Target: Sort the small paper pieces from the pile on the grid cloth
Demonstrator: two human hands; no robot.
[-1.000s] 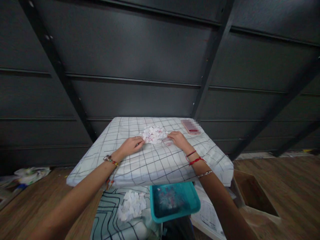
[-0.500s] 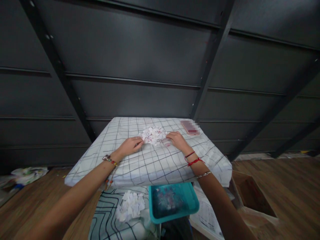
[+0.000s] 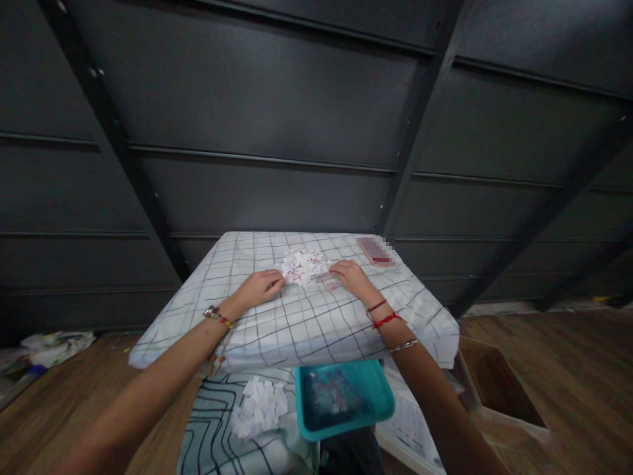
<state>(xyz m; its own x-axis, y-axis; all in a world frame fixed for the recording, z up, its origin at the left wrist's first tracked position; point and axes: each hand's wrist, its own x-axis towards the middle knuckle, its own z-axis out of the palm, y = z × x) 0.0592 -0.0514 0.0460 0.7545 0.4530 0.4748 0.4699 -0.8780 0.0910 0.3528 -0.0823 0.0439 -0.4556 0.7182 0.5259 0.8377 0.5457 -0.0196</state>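
A heap of small white paper scraps (image 3: 302,265), some with reddish marks, lies on the white checked cloth (image 3: 306,330) covering the table. My left hand (image 3: 260,287) rests at the heap's left edge, its fingers curled together; whatever they hold is too small to make out. On the opposite side, my right hand (image 3: 352,277) has its thumb and fingertips pinched beside the scraps. A thin, clear piece (image 3: 327,280) with a pinkish tint lies at those fingertips; what it is, I cannot tell.
A phone (image 3: 374,251) lies at the table's back right. Below the front edge are a teal tray (image 3: 383,402) with small bits inside and a second paper pile (image 3: 261,408) on patterned fabric. An open cardboard box (image 3: 504,389) stands right; a dark panelled wall (image 3: 267,198) rises behind.
Both hands stay in nearly the same places beside the heap, with only slight finger shifts. The tray and the lower paper pile look almost unchanged.
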